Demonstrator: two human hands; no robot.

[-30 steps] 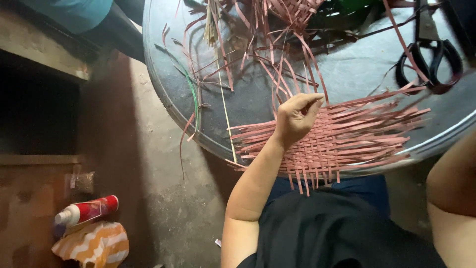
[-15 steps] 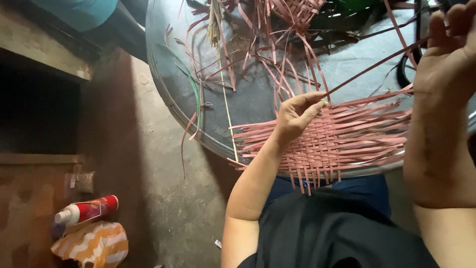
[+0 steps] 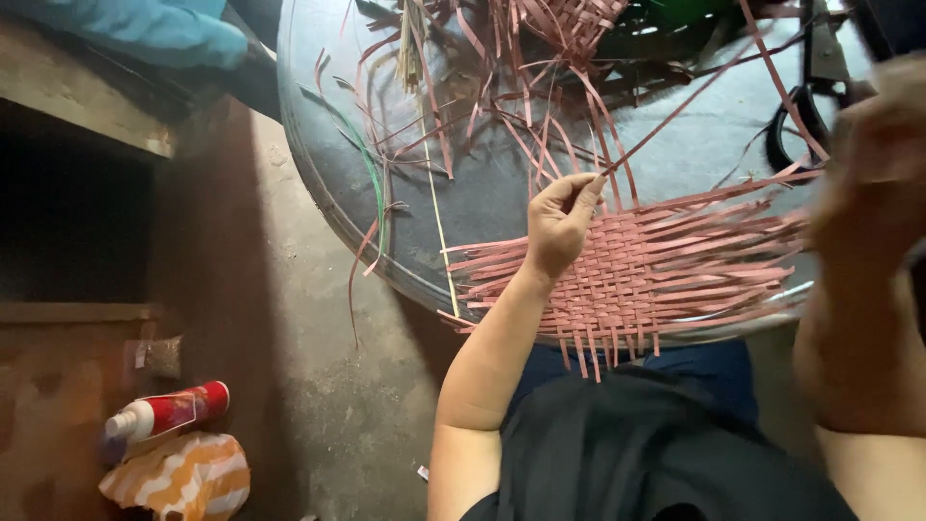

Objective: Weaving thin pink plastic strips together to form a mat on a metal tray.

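Left hand: the left hand (image 3: 558, 227) has its fingers (image 3: 579, 193) pinched together on one long pink strip (image 3: 675, 121), thumb against forefinger, wrist resting on the weave.
Right hand: the right hand (image 3: 873, 159) is raised, close to the camera and blurred; cannot tell whether its fingers are apart or closed, or whether they grip the far run of the strip.
Held strip: thin, flat, ribbon-like; it runs from the left pinch up and away toward the upper right, drawn fairly straight.
Mat: the pink woven mat (image 3: 646, 280) lies flat just below and to the right of the left fingers, on the near edge of the round grey tabletop (image 3: 318, 164); its loose ends overhang the rim toward the person's lap.
Handling, judged: strips look very light, springy along their length and limp across it; likely to kink or split if bent sharply. The smooth face may slip, so a pinch near the weave edge seems the safest hold. The mat looks loose at its border; pressing it flat with the wrist should keep the rows from sliding.
Beyond the fingers: a tangle of loose pink strips (image 3: 540, 39) and black scissors (image 3: 801, 135), farther out on the tabletop.
Left of the fingers, on the floor: a red and white bottle (image 3: 169, 413) above an orange patterned cloth (image 3: 178, 478).
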